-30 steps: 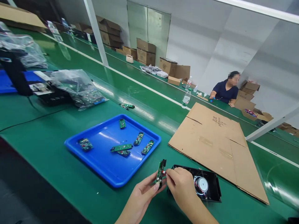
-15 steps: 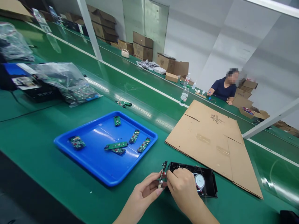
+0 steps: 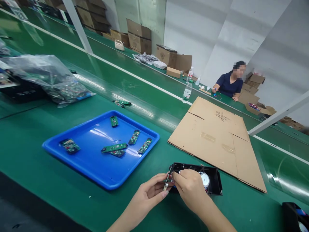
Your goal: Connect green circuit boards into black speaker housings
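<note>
My left hand (image 3: 151,193) pinches a narrow green circuit board (image 3: 168,179) on edge between thumb and fingers. Red and white parts stand out on the board's right face. My right hand (image 3: 191,188) is closed, with its fingertips against that face; whatever they pinch is hidden behind the fingers. Under and behind the right hand lies an open black plastic housing (image 3: 214,182), with a round silver-white speaker (image 3: 205,179) inside. The housing's left part is partly covered by my hands.
Left of my hands, a blue tray (image 3: 96,175) holds several circuit boards (image 3: 114,148). A flattened cardboard sheet (image 3: 217,138) lies to the right. Behind are a plastic bag of boards (image 3: 65,85) and a water bottle (image 3: 187,93). Another person (image 3: 229,80) sits across the line.
The view has shifted slightly, so the tray and bag appear further left. The right fingertips still sit against the board, and a second black housing has come into view at the lower right.
</note>
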`<state>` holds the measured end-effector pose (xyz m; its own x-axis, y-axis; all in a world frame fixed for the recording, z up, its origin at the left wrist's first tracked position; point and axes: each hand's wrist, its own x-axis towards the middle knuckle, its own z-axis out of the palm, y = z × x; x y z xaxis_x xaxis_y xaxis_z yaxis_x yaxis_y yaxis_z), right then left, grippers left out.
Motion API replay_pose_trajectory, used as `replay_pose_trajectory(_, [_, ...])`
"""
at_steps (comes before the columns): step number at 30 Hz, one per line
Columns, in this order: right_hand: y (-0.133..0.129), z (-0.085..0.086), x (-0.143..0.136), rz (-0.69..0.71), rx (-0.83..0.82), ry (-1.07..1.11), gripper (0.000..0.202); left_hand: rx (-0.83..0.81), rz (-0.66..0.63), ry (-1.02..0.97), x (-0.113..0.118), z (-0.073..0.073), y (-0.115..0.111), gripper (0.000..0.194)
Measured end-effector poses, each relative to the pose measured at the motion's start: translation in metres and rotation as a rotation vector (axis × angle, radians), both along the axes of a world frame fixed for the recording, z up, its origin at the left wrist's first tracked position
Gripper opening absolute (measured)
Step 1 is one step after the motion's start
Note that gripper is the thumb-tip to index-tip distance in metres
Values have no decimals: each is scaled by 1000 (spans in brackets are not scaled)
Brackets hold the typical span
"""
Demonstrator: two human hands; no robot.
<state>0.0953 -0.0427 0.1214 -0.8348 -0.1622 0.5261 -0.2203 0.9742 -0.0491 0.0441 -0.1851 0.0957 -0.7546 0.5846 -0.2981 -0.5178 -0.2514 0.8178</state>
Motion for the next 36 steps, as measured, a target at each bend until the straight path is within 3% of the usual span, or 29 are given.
replay_pose_trajectory(8, [-11, 0, 8, -24, -31, 56, 30, -112, -133, 50, -13, 2, -6, 33])
replay_pose_trajectory(12, [5, 4, 16, 4, -101, -90, 15, -112, -165, 33, -14, 1, -10, 43])
replay_pose_trajectory(13, [16, 4, 19, -5, -99, -195, 27, -116, -160, 22, -15, 2, -11, 45])
replay_pose_trajectory(16, [55, 0, 35, -142, -43, -545, 88, -147, -102, 8, -18, 5, -20, 47])
replay_pose_trajectory(18, [75, -8, 46, -229, -55, -689, 96, -183, -69, 10, -21, 7, -26, 46])
replay_pose_trajectory(21, [80, -19, 59, -290, -127, -703, 85, -246, -116, 13, -22, 6, -30, 46])
replay_pose_trajectory(27, [31, -31, 72, -552, -208, -537, 67, -304, -190, -40, -14, -2, -24, 46])
replay_pose_trajectory(30, [21, -32, 76, -566, -188, -518, 56, -312, -179, -26, -17, -10, -24, 52])
replay_pose_trajectory(33, [24, -32, 78, -542, -198, -558, 22, -340, -200, -5, -25, -17, -26, 56])
replay_pose_trajectory(36, [25, -34, 75, -552, -165, -564, 5, -333, -141, -7, -26, -16, -25, 58])
